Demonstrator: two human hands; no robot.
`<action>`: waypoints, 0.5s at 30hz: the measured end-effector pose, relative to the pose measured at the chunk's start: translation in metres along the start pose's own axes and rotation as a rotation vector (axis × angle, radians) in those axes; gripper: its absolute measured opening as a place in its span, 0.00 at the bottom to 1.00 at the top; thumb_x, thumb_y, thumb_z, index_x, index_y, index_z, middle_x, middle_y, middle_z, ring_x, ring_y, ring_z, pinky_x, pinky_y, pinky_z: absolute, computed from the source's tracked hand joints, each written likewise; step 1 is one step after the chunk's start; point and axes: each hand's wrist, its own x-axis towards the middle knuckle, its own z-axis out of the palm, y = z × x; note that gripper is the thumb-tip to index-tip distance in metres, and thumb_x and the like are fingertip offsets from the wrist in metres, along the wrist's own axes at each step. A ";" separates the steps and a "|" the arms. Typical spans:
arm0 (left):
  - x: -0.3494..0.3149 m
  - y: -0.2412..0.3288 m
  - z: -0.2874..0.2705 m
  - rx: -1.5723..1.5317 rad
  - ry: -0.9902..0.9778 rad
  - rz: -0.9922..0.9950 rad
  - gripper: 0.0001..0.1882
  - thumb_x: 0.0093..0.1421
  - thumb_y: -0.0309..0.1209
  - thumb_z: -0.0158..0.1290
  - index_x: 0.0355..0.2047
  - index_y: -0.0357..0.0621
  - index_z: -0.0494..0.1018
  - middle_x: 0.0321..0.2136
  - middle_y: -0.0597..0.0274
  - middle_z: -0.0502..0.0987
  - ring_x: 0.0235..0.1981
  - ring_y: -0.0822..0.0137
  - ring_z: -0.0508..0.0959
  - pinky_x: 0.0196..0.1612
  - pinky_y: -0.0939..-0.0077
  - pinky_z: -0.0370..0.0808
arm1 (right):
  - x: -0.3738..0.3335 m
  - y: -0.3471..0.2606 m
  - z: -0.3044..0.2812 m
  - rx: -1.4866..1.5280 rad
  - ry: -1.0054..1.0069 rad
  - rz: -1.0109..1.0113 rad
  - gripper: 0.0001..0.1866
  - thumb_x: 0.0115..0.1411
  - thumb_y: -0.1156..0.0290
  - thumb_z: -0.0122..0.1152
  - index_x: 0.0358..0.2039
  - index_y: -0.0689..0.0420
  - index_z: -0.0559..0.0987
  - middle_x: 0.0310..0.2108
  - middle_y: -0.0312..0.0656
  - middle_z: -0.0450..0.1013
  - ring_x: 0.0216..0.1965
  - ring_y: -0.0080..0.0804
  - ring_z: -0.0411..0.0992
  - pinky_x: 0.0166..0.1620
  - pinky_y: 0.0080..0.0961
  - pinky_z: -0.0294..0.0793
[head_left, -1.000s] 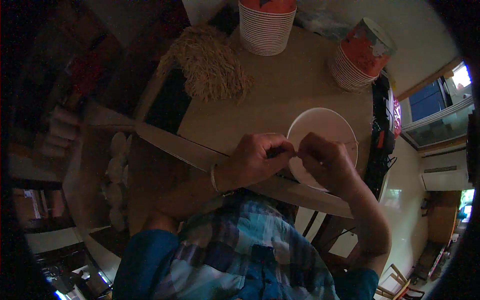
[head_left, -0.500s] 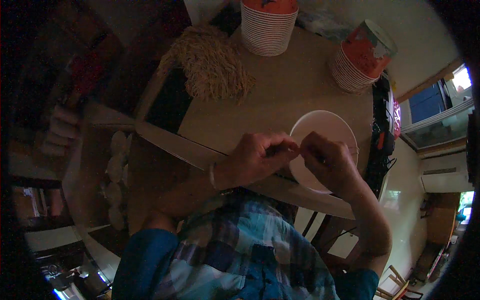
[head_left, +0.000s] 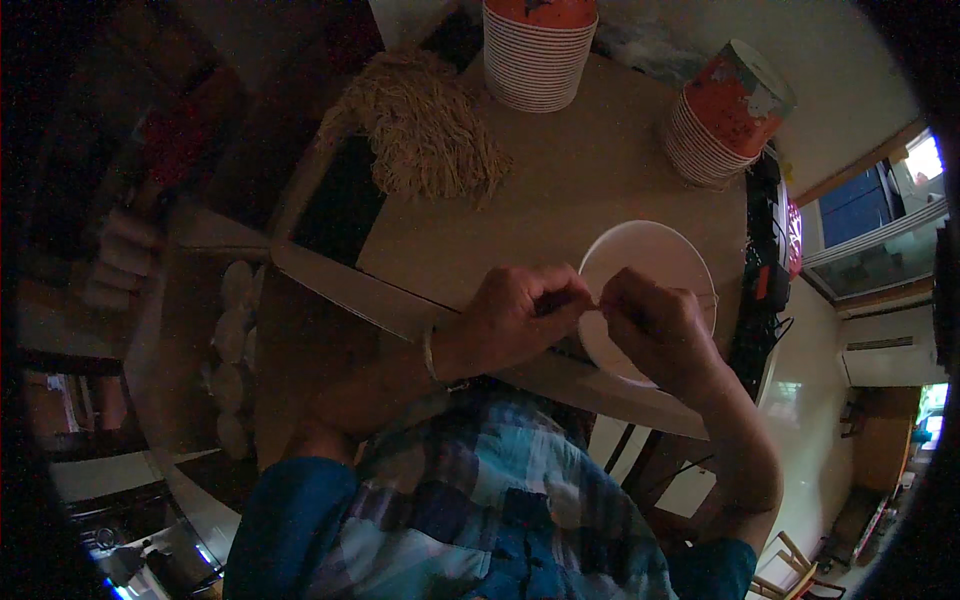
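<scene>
My left hand (head_left: 530, 308) and my right hand (head_left: 660, 325) meet over the left side of a round white paper tub (head_left: 655, 250), seen from above. Both are closed in a pinch, fingertips almost touching. Between them shows a tiny pale bit, too small and dark to name. My right hand covers part of the tub's middle. At the tub's right rim, a thin strand or loop is faintly visible. Farther off to the left, a heap of tan, straw-like strands (head_left: 430, 140) lies over the edge of the cardboard-covered table.
A tall stack of orange and white paper tubs (head_left: 540, 60) stands at the back, a second stack (head_left: 715, 125) at the back right. Cardboard (head_left: 560, 190) covers the tabletop. To my left is an open carton (head_left: 190, 300) with pale round items (head_left: 232, 335). Dark cables (head_left: 775, 325) lie along the right edge.
Both hands stay pinched together at the tub, with only slight finger shifts. My left wrist has turned a little. The tub and stacks stand as before.
</scene>
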 end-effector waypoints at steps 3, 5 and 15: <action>-0.001 -0.002 0.001 0.031 0.013 0.021 0.07 0.60 0.29 0.55 0.36 0.38 0.76 0.27 0.59 0.78 0.29 0.77 0.77 0.33 0.77 0.75 | 0.000 -0.001 -0.001 0.000 -0.003 -0.010 0.02 0.58 0.77 0.56 0.31 0.59 0.73 0.23 0.40 0.69 0.23 0.22 0.67 0.28 0.23 0.69; 0.000 -0.005 0.002 0.023 0.027 0.023 0.07 0.60 0.28 0.55 0.37 0.38 0.76 0.27 0.59 0.79 0.30 0.77 0.77 0.33 0.77 0.75 | -0.001 0.000 0.000 -0.008 -0.005 0.008 0.02 0.58 0.76 0.55 0.31 0.59 0.73 0.22 0.39 0.69 0.23 0.22 0.66 0.28 0.22 0.68; 0.001 -0.005 0.000 0.111 -0.028 0.098 0.10 0.59 0.30 0.57 0.40 0.41 0.77 0.26 0.61 0.79 0.27 0.77 0.76 0.31 0.78 0.74 | 0.000 -0.001 0.001 -0.019 0.015 0.022 0.02 0.58 0.76 0.56 0.32 0.60 0.73 0.21 0.39 0.69 0.23 0.20 0.65 0.28 0.22 0.68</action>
